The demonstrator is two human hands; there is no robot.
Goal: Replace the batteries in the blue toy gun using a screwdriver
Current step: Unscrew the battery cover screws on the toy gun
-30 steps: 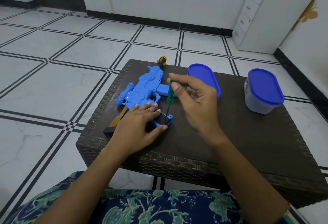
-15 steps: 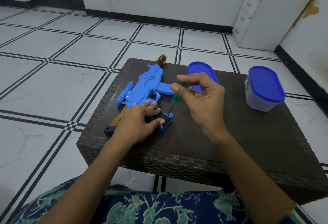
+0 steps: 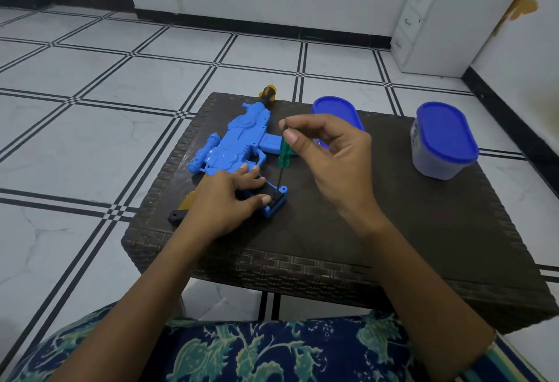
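The blue toy gun (image 3: pixel 239 142) lies flat on the left part of a dark woven table (image 3: pixel 378 230), its yellow and black muzzle at the far edge. My left hand (image 3: pixel 223 203) rests on the gun's grip, thumb curled against the lower side, holding it down. My right hand (image 3: pixel 329 157) pinches the top of a green-handled screwdriver (image 3: pixel 283 154) between thumb and fingers. The screwdriver stands nearly upright, its tip on the dark cover at the end of the grip (image 3: pixel 276 201).
A blue lid (image 3: pixel 337 111) lies on the table behind my right hand. A lidded blue container (image 3: pixel 443 142) stands at the table's far right. A white drawer unit (image 3: pixel 453 15) stands against the back wall. White tiled floor surrounds the table.
My right hand shifted its fingers on the screwdriver handle, which stays upright on the grip's end. My left hand has stayed on the grip.
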